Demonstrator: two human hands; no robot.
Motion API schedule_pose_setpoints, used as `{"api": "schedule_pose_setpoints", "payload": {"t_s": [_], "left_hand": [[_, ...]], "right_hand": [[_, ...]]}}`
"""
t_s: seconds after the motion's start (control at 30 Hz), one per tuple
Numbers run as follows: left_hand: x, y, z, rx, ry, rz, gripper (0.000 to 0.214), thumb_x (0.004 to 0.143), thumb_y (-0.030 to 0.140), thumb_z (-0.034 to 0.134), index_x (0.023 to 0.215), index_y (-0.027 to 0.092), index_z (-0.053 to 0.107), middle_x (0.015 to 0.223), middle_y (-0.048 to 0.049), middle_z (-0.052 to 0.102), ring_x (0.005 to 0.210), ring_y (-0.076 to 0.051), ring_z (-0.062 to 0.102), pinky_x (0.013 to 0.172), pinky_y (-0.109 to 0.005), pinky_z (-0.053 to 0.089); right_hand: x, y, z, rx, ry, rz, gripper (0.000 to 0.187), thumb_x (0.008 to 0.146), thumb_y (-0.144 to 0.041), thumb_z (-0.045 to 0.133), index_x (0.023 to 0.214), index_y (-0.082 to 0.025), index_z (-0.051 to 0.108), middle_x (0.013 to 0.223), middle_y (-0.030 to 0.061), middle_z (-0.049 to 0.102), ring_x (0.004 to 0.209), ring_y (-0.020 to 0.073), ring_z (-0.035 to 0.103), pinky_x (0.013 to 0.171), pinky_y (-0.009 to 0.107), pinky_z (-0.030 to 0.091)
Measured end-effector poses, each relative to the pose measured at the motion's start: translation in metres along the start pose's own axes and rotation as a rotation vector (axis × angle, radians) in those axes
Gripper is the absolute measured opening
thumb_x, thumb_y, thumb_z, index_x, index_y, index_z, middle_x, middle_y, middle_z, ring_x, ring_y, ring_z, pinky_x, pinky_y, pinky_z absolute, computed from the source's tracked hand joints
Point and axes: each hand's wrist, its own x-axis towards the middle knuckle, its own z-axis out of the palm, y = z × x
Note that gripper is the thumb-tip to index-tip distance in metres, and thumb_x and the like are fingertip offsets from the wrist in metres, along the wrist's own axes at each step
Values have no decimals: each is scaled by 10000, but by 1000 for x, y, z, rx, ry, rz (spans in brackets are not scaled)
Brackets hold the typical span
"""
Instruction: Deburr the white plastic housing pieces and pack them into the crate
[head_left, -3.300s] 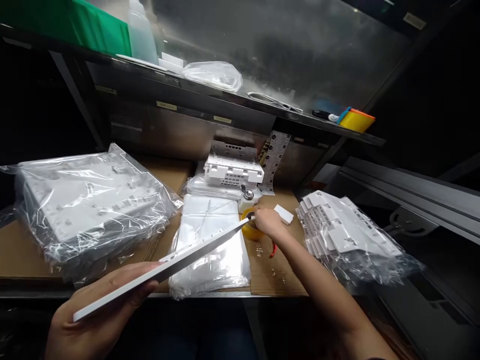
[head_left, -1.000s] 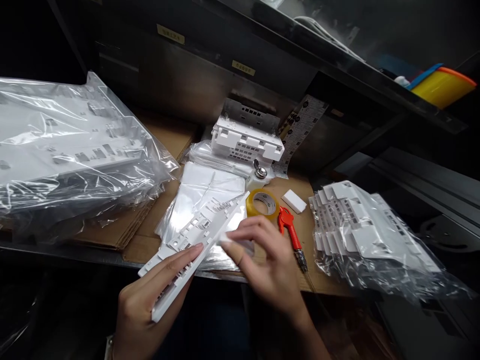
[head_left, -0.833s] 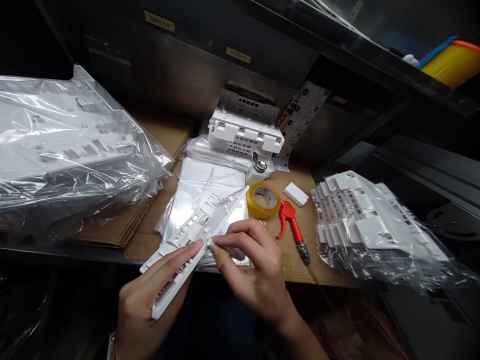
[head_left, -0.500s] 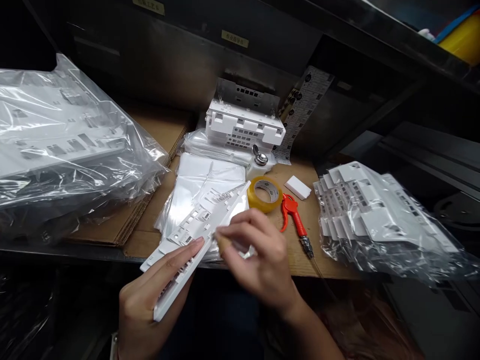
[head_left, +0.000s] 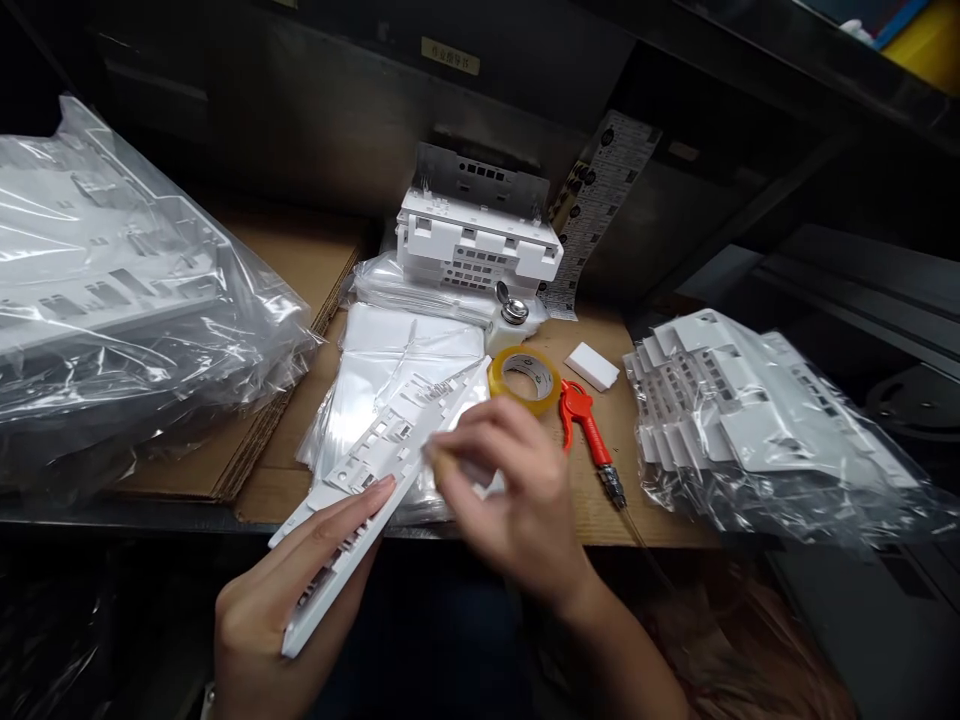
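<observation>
A long white plastic panel point(head_left: 401, 450) with rectangular cutouts slants across the middle, its near end gripped in my left hand point(head_left: 300, 600). My right hand point(head_left: 517, 500) is closed in a pinch against the panel's right edge. Between those fingertips is something small and tan, blurred by motion; I cannot make out what it is. Under the far part of the panel lies a stack of clear plastic bags point(head_left: 367, 360). A roll of yellow tape point(head_left: 553, 383) sits just beyond my right hand, beside a red air blow gun point(head_left: 589, 425).
More white panels point(head_left: 480, 240) are stacked at the back, behind a pump bottle point(head_left: 510, 320). Bagged panels stand at left point(head_left: 120, 250) and right point(head_left: 750, 400). A small white block point(head_left: 592, 366) rests on the cardboard point(head_left: 622, 515). A dark shelf overhangs the top right.
The view has shifted slightly, so most things sit a little further left. My left hand still grips the panel; my right hand stays pinched at its edge.
</observation>
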Motion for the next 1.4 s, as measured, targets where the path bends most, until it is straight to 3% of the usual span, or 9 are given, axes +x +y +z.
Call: {"api": "schedule_pose_setpoints", "payload": {"t_s": [0.13,0.23,0.37,0.5,0.7,0.87,1.2,1.3,1.4], "left_hand": [[2,1,-2,18,12,13,450,948,101,648,1350,303,645,1318,49,701,1169,-143,671,1109,-203,454],[5,7,-3,19,11,-61,358,954,146,668,1289,269,697,1272,12,730,1156,-182,686,1090,-245,483],[6,8,-5,-22,67,-118,325,942,187,705,1246,301,725,1227,40,747,1078,-162,703,1050,-218,492],[6,0,-8,-31,96,-127,320,918,184,740,1205,327,740,1173,60,757,999,-150,710,1020,-218,508],[11,-3,-10,-102,119,-174,286,886,240,787,1158,325,764,1105,43,777,963,-180,726,926,-249,563],[9,-2,-9,-105,99,-163,312,896,178,762,1182,303,754,1121,11,773,981,-201,722,923,-286,563],[10,0,-14,-230,62,-138,396,918,149,706,1262,345,722,1221,15,765,1045,-168,720,905,-220,544],[11,1,-15,-236,67,-148,360,921,159,700,1242,318,736,1219,-5,767,1056,-192,723,916,-246,550],[11,1,-13,-218,86,-167,283,929,187,710,1188,291,761,1161,-20,780,1038,-214,728,926,-286,554]], "right_hand": [[-1,-1,3,74,-52,-79,63,888,-110,693,898,-146,745,869,44,683,781,147,631,717,292,538],[18,31,-2,-19,97,48,68,898,-152,705,868,-187,756,877,26,669,806,152,636,713,300,534],[45,72,-20,-158,315,93,77,876,-159,721,843,-213,765,872,12,664,820,162,641,738,324,532],[42,64,-33,-135,479,139,57,872,-174,743,884,-208,786,886,18,658,845,166,645,723,319,531],[11,19,-19,30,287,157,49,884,-184,754,906,-216,785,890,14,655,837,157,634,698,302,516],[7,4,1,81,143,98,63,905,-170,722,918,-210,769,904,21,647,829,152,637,724,294,533],[-18,-51,25,139,-103,-59,121,914,-108,658,983,-170,736,899,56,675,823,167,671,753,289,553],[-15,-40,26,138,-128,-73,114,919,-122,659,986,-173,737,910,53,682,811,157,670,736,280,552],[6,1,12,-43,52,5,61,920,-186,691,930,-197,750,902,36,674,798,158,652,726,300,537]]}}
